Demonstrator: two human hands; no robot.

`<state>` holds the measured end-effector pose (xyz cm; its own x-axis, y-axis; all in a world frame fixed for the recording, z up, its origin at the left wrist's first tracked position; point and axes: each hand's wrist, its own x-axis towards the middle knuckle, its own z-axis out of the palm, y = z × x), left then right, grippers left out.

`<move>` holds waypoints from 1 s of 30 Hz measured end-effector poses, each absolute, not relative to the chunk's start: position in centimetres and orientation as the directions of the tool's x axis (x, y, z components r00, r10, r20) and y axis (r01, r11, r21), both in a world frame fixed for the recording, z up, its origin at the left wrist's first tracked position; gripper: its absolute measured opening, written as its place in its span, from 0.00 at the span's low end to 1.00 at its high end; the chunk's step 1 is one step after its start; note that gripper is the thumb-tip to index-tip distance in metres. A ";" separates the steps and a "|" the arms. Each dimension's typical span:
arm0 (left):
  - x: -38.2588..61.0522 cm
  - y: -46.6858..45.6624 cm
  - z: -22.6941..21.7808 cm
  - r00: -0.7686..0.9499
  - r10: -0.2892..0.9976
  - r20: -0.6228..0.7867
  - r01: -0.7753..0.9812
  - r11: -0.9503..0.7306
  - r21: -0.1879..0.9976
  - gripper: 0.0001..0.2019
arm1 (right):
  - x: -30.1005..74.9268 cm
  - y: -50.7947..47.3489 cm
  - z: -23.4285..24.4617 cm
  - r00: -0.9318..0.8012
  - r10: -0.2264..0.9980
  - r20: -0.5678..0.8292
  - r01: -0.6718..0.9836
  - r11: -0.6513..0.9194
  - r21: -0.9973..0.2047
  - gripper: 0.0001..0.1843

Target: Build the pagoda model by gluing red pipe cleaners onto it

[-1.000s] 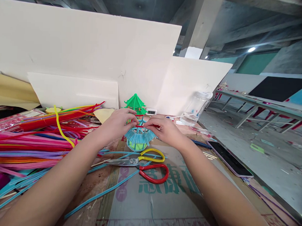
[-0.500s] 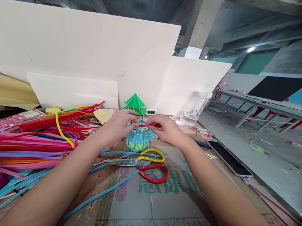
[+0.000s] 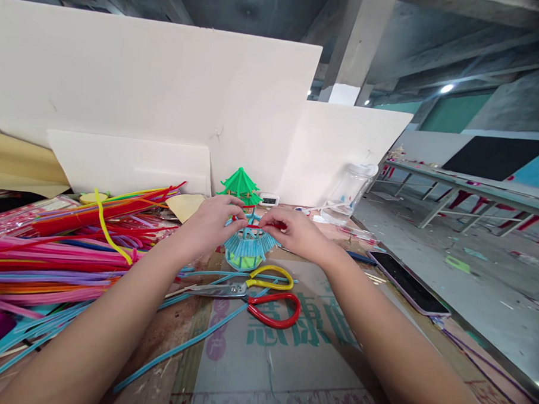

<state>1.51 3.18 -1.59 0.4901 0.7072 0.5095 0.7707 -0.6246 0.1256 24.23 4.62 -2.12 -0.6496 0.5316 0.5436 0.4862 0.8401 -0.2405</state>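
Note:
Between my hands runs a short red pipe cleaner [image 3: 253,226], level across the front of a small blue pavilion model [image 3: 248,247] with a pale green base. My left hand [image 3: 215,222] pinches its left end between thumb and fingers. My right hand [image 3: 290,230] has its fingertips closed on the other end. Behind the blue model rises a green pointed roof [image 3: 240,186] with red below it. My fingers hide part of the blue model's upper frame. Scissors [image 3: 234,291] with one yellow and one red handle lie just in front, over blue pipe cleaners [image 3: 187,344].
Bundles of coloured pipe cleaners [image 3: 57,252] cover the table's left side. White boards [image 3: 167,90] stand behind. A clear plastic jar [image 3: 348,193], a small digital display [image 3: 269,199] and a phone [image 3: 407,283] lie to the back and right. A printed cardboard sheet [image 3: 289,369] is in front.
Almost nothing differs. My right hand has shifted very slightly left, and both hands keep their pinch on the red pipe cleaner.

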 end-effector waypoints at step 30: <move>1.7 3.1 -1.5 0.490 0.700 0.519 0.767 -0.629 0.124 0.14 | 24.3 4.8 -2.5 -0.598 0.576 0.557 0.487 0.813 -0.318 0.08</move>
<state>1.69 3.07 -1.45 0.4905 0.7004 0.5185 0.7671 -0.6293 0.1244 24.26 4.78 -2.47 -0.5976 0.5763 0.5574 0.4872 0.8132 -0.3184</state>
